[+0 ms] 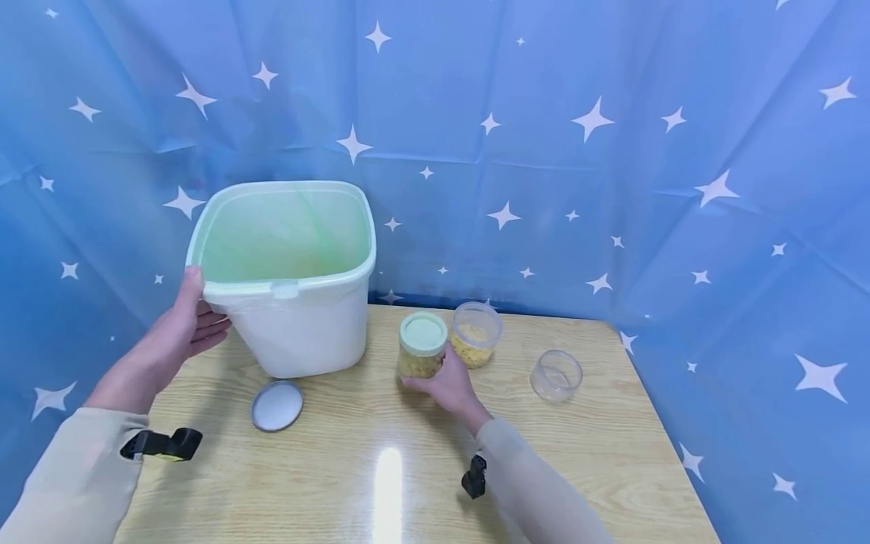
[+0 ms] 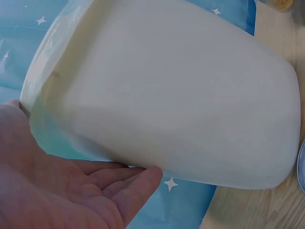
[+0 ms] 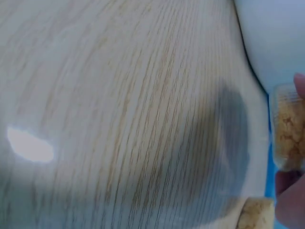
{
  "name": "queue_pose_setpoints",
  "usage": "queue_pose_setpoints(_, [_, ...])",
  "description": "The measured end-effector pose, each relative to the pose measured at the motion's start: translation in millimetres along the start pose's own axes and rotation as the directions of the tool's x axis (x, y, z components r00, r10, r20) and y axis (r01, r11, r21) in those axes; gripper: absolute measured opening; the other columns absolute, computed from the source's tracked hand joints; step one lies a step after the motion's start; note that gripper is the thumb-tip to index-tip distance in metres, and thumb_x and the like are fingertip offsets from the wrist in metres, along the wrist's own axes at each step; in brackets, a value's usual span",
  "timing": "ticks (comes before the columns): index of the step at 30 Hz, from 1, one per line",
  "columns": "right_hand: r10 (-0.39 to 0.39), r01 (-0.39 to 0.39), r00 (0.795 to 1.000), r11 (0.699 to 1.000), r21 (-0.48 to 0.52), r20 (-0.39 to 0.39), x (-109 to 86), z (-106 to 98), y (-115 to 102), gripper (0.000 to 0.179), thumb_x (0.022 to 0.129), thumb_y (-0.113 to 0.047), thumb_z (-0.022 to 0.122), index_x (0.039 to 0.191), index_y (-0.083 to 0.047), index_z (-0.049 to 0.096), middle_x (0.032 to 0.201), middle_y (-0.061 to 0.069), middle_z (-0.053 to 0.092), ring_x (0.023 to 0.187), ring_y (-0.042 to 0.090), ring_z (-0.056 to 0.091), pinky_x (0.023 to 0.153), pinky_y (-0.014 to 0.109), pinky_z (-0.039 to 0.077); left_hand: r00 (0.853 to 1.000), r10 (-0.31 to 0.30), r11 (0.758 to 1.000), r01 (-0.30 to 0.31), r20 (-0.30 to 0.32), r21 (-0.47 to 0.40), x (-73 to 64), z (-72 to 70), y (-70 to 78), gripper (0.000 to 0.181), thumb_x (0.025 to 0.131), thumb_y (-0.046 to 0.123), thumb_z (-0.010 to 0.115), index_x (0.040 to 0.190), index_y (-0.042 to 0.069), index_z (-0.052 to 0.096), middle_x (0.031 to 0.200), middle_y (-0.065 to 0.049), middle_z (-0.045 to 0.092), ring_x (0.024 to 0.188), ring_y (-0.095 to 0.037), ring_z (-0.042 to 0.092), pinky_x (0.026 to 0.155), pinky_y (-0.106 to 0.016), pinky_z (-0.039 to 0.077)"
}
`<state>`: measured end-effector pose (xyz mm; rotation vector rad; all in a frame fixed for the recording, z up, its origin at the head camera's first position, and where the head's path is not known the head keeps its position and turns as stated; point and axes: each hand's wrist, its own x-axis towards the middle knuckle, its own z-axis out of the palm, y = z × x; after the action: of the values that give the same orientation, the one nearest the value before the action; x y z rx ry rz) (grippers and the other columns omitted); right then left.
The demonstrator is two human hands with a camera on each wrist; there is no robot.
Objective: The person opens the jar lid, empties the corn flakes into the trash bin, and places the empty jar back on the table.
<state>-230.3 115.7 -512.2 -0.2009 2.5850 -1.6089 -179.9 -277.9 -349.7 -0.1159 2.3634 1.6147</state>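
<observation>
My left hand (image 1: 180,321) holds the left side of a white trash bin (image 1: 306,325), thumb at the rim and fingers below it. A green liner bag (image 1: 285,234) covers the bin's inside and folds over its rim. To the right of the bin, my right hand (image 1: 448,385) grips a clear jar (image 1: 421,364) with a pale green lid (image 1: 424,333). Yellowish-brown pieces fill much of that jar, also seen at the edge of the right wrist view. Just behind the right hand stands an open clear jar (image 1: 478,334) with yellow pieces inside.
A round white lid with a grey rim (image 1: 277,406) lies on the wooden table (image 1: 326,468) in front of the bin. Farther right is another see-through jar (image 1: 556,375). A blue star-patterned curtain (image 1: 544,151) hangs behind and at both sides.
</observation>
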Motion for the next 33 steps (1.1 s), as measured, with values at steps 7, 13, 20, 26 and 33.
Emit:
queue_pose_setpoints(7, [-0.057, 0.056, 0.998, 0.998, 0.018, 0.028, -5.8, -2.7, -1.3, 0.090, 0.067, -0.022, 0.091, 0.141, -0.028, 0.041, 0.136, -0.006, 0.054, 0.128, 0.018, 0.051, 0.113, 0.046, 0.040, 1.000, -0.006, 0.997, 0.006, -0.012, -0.076, -3.7, 0.7, -16.5, 0.111, 0.081, 0.076, -0.018, 0.153, -0.006, 0.000, 0.158, -0.032, 0.008, 0.144, -0.048, 0.017, 0.115, -0.044, 0.033])
queue_pose_setpoints(13, [-0.075, 0.073, 0.995, 0.997, 0.035, 0.065, -11.5, -3.1, -2.1, 0.093, 0.065, -0.021, 0.092, 0.141, -0.031, 0.039, 0.135, -0.009, 0.054, 0.129, 0.015, 0.050, 0.115, 0.045, 0.038, 0.997, -0.076, 0.993, 0.075, -0.015, -0.091, -0.2, 9.4, -52.9, 0.108, 0.087, 0.070, -0.015, 0.150, -0.014, 0.009, 0.154, -0.036, 0.017, 0.140, -0.040, 0.036, 0.103, -0.026, 0.051])
queue_pose_setpoints(20, [-0.086, 0.086, 0.989, 0.996, 0.007, 0.116, -21.4, -7.8, 2.5, 0.092, 0.065, -0.022, 0.092, 0.140, -0.032, 0.041, 0.133, -0.011, 0.056, 0.129, 0.015, 0.051, 0.115, 0.047, 0.038, 0.989, -0.140, 0.977, 0.129, 0.056, 0.169, 6.4, 26.7, -83.9, 0.067, 0.106, 0.040, 0.025, 0.136, -0.019, 0.040, 0.129, -0.033, 0.058, 0.104, -0.021, 0.067, 0.087, -0.032, 0.059])
queue_pose_setpoints(26, [-0.103, 0.108, 0.983, 0.994, -0.024, 0.152, -30.2, -14.9, 10.1, 0.091, 0.062, -0.018, 0.093, 0.137, -0.035, 0.045, 0.131, -0.014, 0.058, 0.127, 0.013, 0.052, 0.115, 0.047, 0.037, 0.991, -0.049, 0.939, 0.003, 0.127, 0.343, 3.7, 65.3, -86.5, 0.051, 0.103, 0.035, 0.044, 0.122, -0.011, 0.058, 0.110, -0.023, 0.067, 0.097, -0.028, 0.066, 0.078, -0.037, 0.059])
queue_pose_setpoints(33, [-0.103, 0.119, 0.978, 0.989, -0.082, 0.181, -37.7, -22.6, 11.4, 0.095, 0.061, -0.017, 0.092, 0.141, -0.029, 0.043, 0.131, -0.012, 0.058, 0.123, 0.015, 0.055, 0.112, 0.046, 0.041, 0.980, 0.097, 0.908, -0.159, 0.176, 0.387, 6.9, 119.3, -64.5, 0.057, 0.096, 0.040, 0.058, 0.133, -0.004, 0.055, 0.123, -0.017, 0.066, 0.113, -0.032, 0.063, 0.092, -0.046, 0.055])
